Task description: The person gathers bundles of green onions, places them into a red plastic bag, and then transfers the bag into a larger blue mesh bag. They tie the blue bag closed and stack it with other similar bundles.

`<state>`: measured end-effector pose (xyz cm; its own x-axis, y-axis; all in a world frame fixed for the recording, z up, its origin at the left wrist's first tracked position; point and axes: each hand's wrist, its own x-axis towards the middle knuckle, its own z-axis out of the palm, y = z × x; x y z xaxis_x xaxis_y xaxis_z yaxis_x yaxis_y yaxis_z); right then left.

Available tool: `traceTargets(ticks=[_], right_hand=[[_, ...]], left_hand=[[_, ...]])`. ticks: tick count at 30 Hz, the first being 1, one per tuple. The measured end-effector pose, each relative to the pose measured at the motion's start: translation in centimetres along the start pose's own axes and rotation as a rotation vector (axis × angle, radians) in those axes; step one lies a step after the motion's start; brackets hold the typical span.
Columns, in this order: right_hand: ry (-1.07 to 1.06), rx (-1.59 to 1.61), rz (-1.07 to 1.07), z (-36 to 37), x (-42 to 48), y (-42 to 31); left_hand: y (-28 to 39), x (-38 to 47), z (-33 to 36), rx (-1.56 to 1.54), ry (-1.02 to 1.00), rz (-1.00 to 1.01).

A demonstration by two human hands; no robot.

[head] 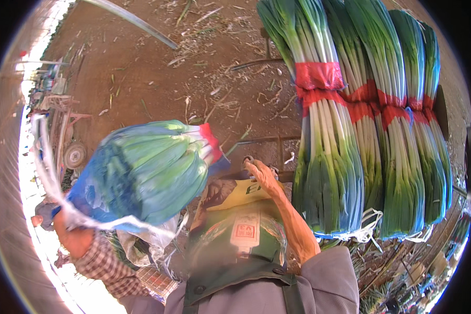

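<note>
A bundle of leeks (157, 157) in blue plastic, with a red band at its pale end, is tilted in front of me on the left. My left hand (68, 231), below a checked sleeve, grips its leafy end; the plastic hides most of the fingers. White strips (114, 224) trail from that end, blurred. My right hand (263, 176) is in front of my apron, fingers bent, beside a small ring-shaped thing (248, 159). Whether it holds that cannot be made out. To its right lie stacked leek bundles (329, 157) with red bands.
Dirt floor (133, 74) with scattered leek scraps (216, 90) spreads ahead. A metal bar (137, 23) crosses the top left. Under the stack shows a metal frame (280, 153). A wheel (75, 154) stands far left, near another person (46, 214). White ties (371, 223) hang from the stack.
</note>
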<state>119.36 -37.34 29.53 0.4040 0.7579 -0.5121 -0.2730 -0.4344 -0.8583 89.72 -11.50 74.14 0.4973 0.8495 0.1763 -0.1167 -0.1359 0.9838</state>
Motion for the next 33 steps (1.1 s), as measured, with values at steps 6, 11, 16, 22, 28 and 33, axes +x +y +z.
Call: traceTargets(ticks=[6, 11, 16, 22, 28, 33], right_hand=[[0.036, 0.342, 0.064, 3.5, 8.7, -5.0], [-0.009, 0.862, 0.27, 7.6, 12.6, -4.9], [0.134, 0.978, 0.311, 9.2, 14.2, -3.3], [0.487, 0.794, 0.357, 8.4, 14.3, -3.4], [0.788, 0.727, 0.219, 7.1, 14.0, -6.8], [1.055, 0.746, 0.228, 6.7, 9.8, -3.1]], left_hand=[[13.6, 4.7, -8.1, 0.243, 0.104, 0.044], [11.7, 12.4, -12.9, 0.599, 0.191, 0.243], [4.3, 24.8, -18.4, 0.209, 0.156, -0.004], [-2.8, 36.0, -10.7, 0.272, -0.203, -0.136], [-5.2, 43.8, -0.9, 0.478, -0.359, 0.053], [-9.5, 47.1, 11.6, 0.491, -0.64, 0.028]])
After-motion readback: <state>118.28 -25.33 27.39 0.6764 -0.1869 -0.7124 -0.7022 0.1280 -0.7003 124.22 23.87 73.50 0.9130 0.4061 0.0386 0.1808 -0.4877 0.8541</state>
